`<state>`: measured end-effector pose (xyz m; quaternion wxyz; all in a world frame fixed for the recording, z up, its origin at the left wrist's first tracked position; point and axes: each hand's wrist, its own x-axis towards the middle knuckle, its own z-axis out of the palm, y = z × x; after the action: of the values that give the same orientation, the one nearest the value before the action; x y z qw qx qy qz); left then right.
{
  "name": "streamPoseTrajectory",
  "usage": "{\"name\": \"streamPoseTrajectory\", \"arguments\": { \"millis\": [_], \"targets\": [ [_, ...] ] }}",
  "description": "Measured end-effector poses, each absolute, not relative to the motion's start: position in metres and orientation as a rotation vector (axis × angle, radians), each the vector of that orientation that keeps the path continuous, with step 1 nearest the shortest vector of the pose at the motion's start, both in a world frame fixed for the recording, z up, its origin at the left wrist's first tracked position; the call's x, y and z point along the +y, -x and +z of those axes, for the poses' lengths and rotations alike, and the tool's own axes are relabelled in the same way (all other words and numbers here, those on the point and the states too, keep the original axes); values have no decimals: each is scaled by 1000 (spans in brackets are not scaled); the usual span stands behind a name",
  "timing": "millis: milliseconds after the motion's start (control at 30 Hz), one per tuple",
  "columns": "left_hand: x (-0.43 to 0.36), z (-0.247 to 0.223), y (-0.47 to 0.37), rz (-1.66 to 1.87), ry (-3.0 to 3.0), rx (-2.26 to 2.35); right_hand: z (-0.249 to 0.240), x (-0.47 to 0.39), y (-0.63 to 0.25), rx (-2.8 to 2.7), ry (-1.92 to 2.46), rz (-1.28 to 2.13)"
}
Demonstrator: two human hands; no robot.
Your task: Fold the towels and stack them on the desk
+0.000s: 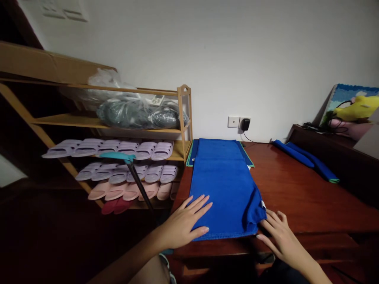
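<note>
A blue towel (222,193) lies spread lengthwise across the left part of the wooden table, its stitched hem near the front edge. My left hand (189,219) rests flat on the towel's near left side with fingers spread. At the near right corner, where the cloth is rumpled beside a small white tag (263,204), my right hand (276,232) touches the edge, thumb and fingers apart. Under the towel's far end, a darker blue cloth with green trim (249,157) sticks out on both sides.
Rolled blue cloths (310,159) lie at the table's (290,185) back right. On the left stands a wooden rack (181,110) with several slippers (118,173) and a plastic-wrapped bundle (139,112). A teal-topped pole (137,177) leans before it. A black plug (245,124) sits in the wall.
</note>
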<state>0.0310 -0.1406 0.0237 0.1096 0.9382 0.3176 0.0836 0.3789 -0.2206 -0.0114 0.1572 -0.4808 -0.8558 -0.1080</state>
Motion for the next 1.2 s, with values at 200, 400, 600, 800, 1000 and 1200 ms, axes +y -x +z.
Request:
{"name": "streamPoseTrajectory", "arguments": {
  "millis": [200,400,600,800,1000,1200],
  "targets": [
    [-140,20,-30,239,-2773,951,-9,-218,-367,-2390,1337,-363],
    [-141,22,-31,215,-2758,952,-10,-218,-356,-2342,1217,-357],
    [-140,20,-31,243,-2757,947,-28,-232,-380,-2405,961,-679],
    [-141,23,-31,221,-2740,949,-32,-229,-377,-2339,1059,-650],
    [-141,24,-30,218,-2722,945,-31,-216,-379,-2346,1199,-670],
    [-141,22,-29,233,-2725,940,-15,-218,-391,-2423,1139,-579]
  ]
}}
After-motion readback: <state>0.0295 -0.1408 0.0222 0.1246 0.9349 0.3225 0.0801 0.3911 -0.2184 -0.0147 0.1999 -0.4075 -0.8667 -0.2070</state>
